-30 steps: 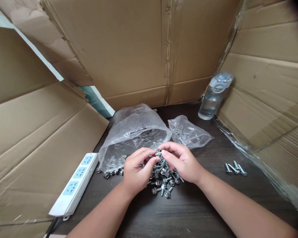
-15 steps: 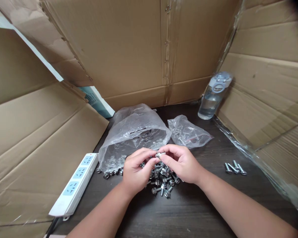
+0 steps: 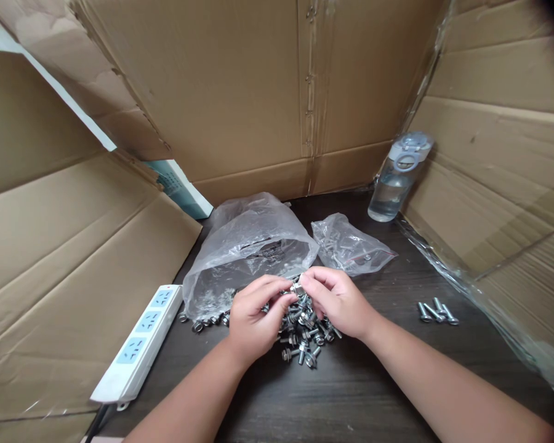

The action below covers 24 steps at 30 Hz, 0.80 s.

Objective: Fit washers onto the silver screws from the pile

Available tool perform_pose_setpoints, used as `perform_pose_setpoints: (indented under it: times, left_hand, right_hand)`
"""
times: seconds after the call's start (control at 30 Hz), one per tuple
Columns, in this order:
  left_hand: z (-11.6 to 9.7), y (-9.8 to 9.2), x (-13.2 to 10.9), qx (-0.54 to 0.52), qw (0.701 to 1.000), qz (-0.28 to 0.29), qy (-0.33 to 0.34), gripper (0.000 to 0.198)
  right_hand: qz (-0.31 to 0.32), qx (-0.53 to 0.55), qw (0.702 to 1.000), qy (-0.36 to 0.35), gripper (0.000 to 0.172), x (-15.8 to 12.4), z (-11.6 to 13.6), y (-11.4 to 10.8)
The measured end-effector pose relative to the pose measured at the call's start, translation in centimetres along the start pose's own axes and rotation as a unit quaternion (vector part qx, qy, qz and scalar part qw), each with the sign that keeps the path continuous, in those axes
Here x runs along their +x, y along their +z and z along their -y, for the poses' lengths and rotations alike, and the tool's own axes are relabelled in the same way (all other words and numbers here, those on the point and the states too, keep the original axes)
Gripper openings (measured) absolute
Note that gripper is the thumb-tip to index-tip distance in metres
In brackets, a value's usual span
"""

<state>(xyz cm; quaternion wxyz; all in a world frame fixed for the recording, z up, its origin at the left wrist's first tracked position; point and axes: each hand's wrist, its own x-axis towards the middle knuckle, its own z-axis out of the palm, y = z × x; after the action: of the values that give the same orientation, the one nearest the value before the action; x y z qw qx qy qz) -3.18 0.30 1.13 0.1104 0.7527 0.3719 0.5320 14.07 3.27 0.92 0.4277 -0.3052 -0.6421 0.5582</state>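
Note:
Between the fingertips of both hands is a small silver bolt (image 3: 297, 288), held just above a heap of bolts. My left hand (image 3: 257, 314) pinches it from the left with thumb and forefinger. From the right, my right hand (image 3: 339, 301) has its thumb and forefinger closed at the bolt's other end, which they partly cover. Below lies the pile of silver flanged bolts (image 3: 305, 335), some with nuts on their shanks; my hands hide part of it. Behind the pile, a large clear plastic bag (image 3: 253, 227) lies with its mouth facing me.
A smaller plastic bag (image 3: 351, 246) holds metal parts. Several bolts (image 3: 437, 311) lie apart at the right. A water bottle (image 3: 394, 178) stands in the back right corner, a power strip (image 3: 138, 344) lies at left. Cardboard walls (image 3: 244, 92) surround the dark table (image 3: 277, 400).
My right thumb and fingers have shifted their grip up and over the bolt's right end, covering the shank that showed before. My left hand has stayed nearly still.

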Motion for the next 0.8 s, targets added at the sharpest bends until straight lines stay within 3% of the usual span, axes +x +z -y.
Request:
perform_pose_setpoints:
  times: [0.13,0.37,0.53,0.67,0.8]
  left_hand:
    - [0.03,-0.06,-0.03,-0.032,0.997,-0.009,-0.069,0.012]
    - [0.09,-0.01,-0.07,-0.074,0.99,-0.01,-0.123,0.011]
    - [0.08,0.07,-0.11,-0.067,0.993,-0.005,-0.093,0.013]
    - [0.13,-0.01,-0.08,-0.032,0.999,0.005,-0.032,0.016]
    - [0.06,-0.09,0.01,-0.001,1.0,0.01,0.015,0.02]
  right_hand:
    - [-0.001,0.05,0.999,-0.019,0.017,-0.19,0.03,0.08]
    - [0.019,0.06,0.997,-0.033,0.016,-0.28,-0.11,0.17]
    - [0.015,0.05,0.999,-0.018,0.012,-0.3,0.09,0.15]
    - [0.019,0.027,0.999,-0.014,0.013,-0.47,0.36,0.08]
    - [0.031,-0.025,0.999,-0.003,0.024,-0.44,0.48,-0.04]
